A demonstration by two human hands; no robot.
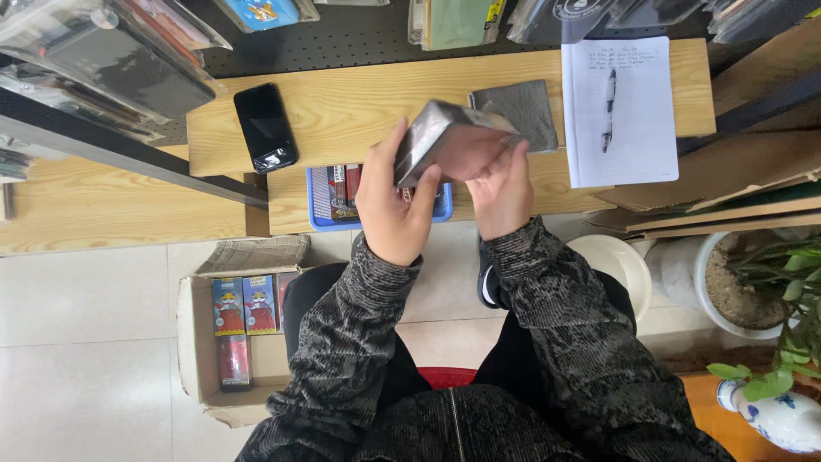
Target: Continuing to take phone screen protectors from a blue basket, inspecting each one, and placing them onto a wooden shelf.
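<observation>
- Two bare hands are gripping one glossy dark flat rectangular pack (445,145) above the front edge of the pale wooden bench (342,107); the left hand (395,205) is curling round its lower left corner with thumb up along the side, and the right hand (503,192) is closing its fingers on the pack's right end.
- One shallow blue plastic tray (318,201) is sitting on the bench's lower step beneath the hands, holding small red and dark boxes; their number cannot be told.
- One open brown cardboard carton (195,342) is standing on the tiled floor at the left, showing three colourful red-and-blue boxes (244,305).
- One black smartphone (266,127) is lying on the bench, well left of the pack.
- One grey flat sleeve (523,109) is lying just behind the pack.
- One white ruled paper sheet (637,137) is carrying one pen (609,109).
</observation>
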